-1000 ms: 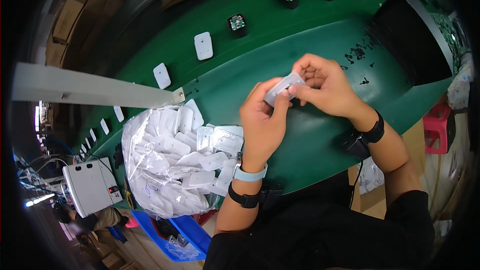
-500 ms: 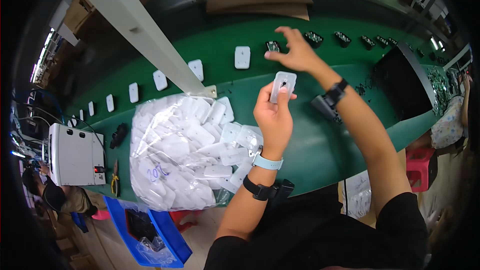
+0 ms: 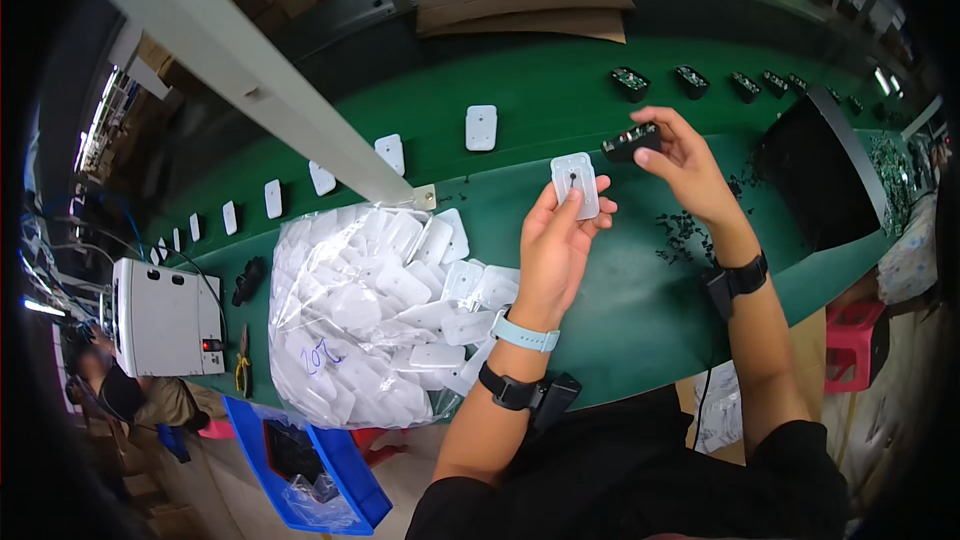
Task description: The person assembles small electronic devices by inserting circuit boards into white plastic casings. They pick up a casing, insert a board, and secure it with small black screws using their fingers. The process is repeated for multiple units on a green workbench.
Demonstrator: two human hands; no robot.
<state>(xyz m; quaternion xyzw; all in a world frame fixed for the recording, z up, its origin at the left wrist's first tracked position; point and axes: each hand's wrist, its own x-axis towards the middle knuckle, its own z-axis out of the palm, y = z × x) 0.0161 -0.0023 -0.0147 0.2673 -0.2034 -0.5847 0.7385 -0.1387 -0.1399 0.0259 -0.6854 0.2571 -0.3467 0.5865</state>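
Now left hand (image 3: pixel 553 240) grips white rounded plastic cover (image 3: pixel 575 183), hole at centre; right hand (image 3: pixel 685 162) pinches small black module (image 3: pixel 632 142).

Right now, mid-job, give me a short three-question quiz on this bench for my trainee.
1. True or false: the left hand holds a white plastic cover.
2. What is in the right hand's grip? A) yellow pliers B) small black module C) blue bin
3. Where does the clear bag of white covers lie: left or right of the left hand?

Key: 1 true; 2 B; 3 left.
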